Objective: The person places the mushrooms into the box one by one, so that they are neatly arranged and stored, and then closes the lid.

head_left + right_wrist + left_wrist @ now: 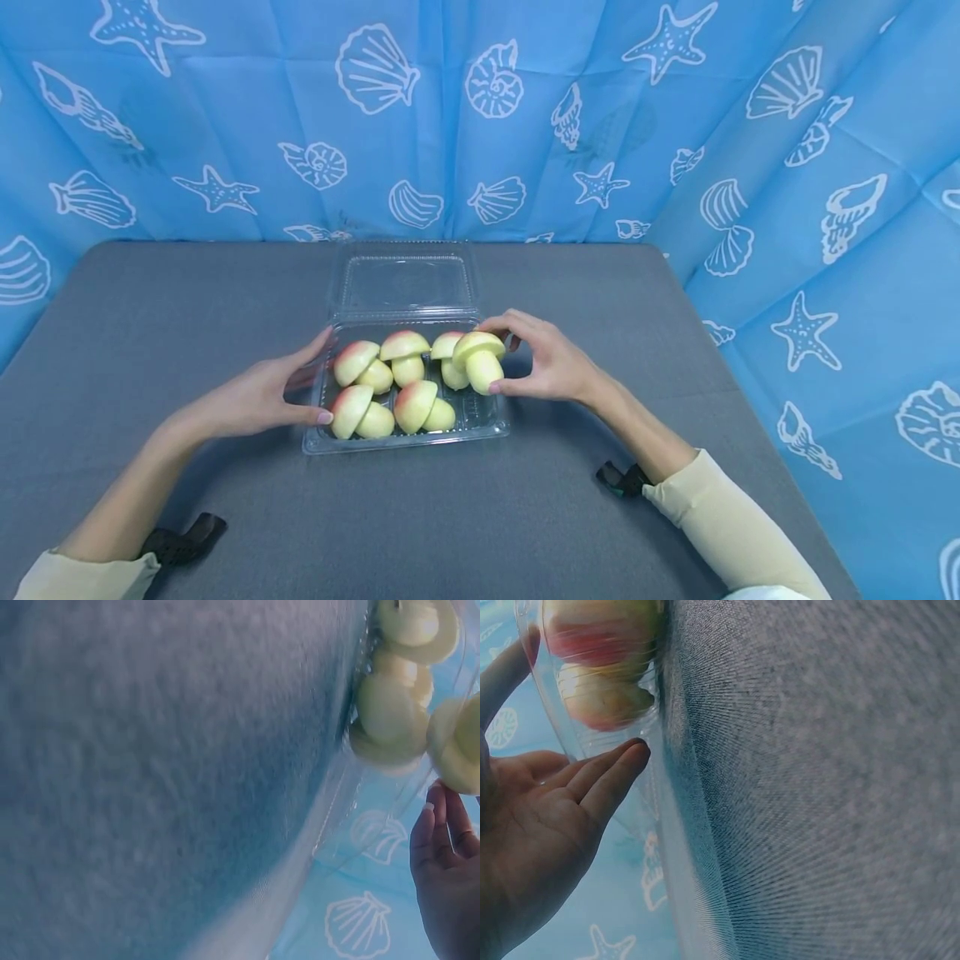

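Observation:
A clear plastic clamshell box [408, 444] lies on the table with its lid [408, 279] folded back behind it. Inside sit several mushroom-shaped pieces [408, 343], pale yellow-green with a reddish blush on their caps. At the box's right end my right hand [551, 358] pinches another mushroom-shaped piece [486, 367] between thumb and fingers, its cap upward, above the tray's right part. My left hand [255, 396] is at the box's left side, thumb near the front-left corner. In the left wrist view its fingers [615, 780] are fairly straight beside the clear wall.
The box stands on a grey cloth-covered table [420, 525]. Behind and to the right hangs a blue curtain [465, 150] with white shells and starfish. Dark straps [183, 540] are on both forearms near the light sleeves [735, 525].

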Available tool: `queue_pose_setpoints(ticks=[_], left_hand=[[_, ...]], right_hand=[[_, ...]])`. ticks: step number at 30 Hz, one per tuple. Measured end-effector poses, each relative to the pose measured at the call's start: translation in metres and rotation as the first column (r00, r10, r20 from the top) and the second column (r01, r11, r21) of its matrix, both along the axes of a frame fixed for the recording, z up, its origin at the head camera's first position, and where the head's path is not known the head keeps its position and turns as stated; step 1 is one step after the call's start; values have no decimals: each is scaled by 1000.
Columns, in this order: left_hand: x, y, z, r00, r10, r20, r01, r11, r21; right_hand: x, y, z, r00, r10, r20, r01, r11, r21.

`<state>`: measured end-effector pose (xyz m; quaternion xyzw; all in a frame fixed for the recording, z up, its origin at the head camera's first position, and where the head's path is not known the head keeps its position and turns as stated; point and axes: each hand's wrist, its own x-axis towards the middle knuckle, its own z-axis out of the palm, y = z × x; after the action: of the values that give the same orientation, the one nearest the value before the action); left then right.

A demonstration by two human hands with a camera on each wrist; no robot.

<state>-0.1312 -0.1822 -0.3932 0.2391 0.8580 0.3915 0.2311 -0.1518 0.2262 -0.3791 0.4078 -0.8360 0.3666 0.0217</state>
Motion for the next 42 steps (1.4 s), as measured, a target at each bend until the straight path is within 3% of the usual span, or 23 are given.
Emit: queue_pose_setpoints(ticks=[10, 18, 30, 37, 42], left_hand=[[2, 0, 2, 1000, -6, 19, 5, 1000, 22], [1, 0, 1, 1000, -3, 16, 3, 1000, 18], [0, -1, -1, 1000, -7, 2, 7, 1000, 29], [0, -1, -3, 1000, -3, 5, 3, 1000, 21], [1, 0, -3, 1000, -2, -9, 2, 1000, 9]], right_hand=[[11, -7, -6, 1000, -13, -23, 15, 998, 66], [17, -12, -7, 996, -12, -94, 24, 991, 131], [28, -18, -5, 992, -7, -127, 41, 962, 269], [29, -17, -4, 992, -8, -123, 42, 960, 275], [26, -14, -3, 994, 20, -108, 4, 976, 218]])
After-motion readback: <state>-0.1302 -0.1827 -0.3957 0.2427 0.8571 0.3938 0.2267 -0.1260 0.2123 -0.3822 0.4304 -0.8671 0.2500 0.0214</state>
